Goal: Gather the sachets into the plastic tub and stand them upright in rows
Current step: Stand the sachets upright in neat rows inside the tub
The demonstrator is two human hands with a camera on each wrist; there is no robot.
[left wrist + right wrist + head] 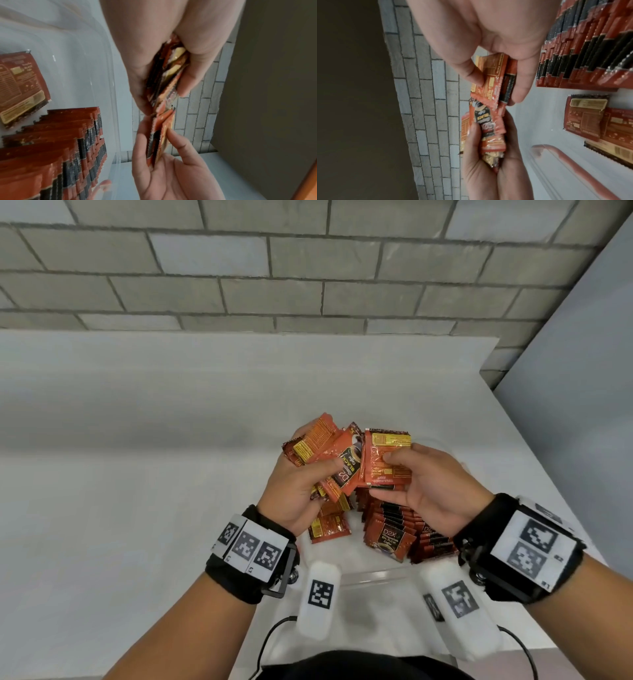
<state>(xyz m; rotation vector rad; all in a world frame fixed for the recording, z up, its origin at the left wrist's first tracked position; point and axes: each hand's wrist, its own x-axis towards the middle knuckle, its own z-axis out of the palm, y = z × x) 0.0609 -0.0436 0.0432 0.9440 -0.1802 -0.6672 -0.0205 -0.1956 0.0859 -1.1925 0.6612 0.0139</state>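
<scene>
Over the clear plastic tub, my left hand grips a fanned bunch of orange coffee sachets. Just to its right, my right hand pinches a few sachets between thumb and fingers, their edges touching the bunch. Inside the tub, rows of sachets stand upright on the right side. Two or three loose sachets lie flat on the left side. The left wrist view shows the bunch and the rows. In the right wrist view I see the pinched sachets and the flat ones.
The tub stands near the front of a white table. A grey brick wall runs along the back, and a grey panel borders the right side. Black cables hang at the front edge.
</scene>
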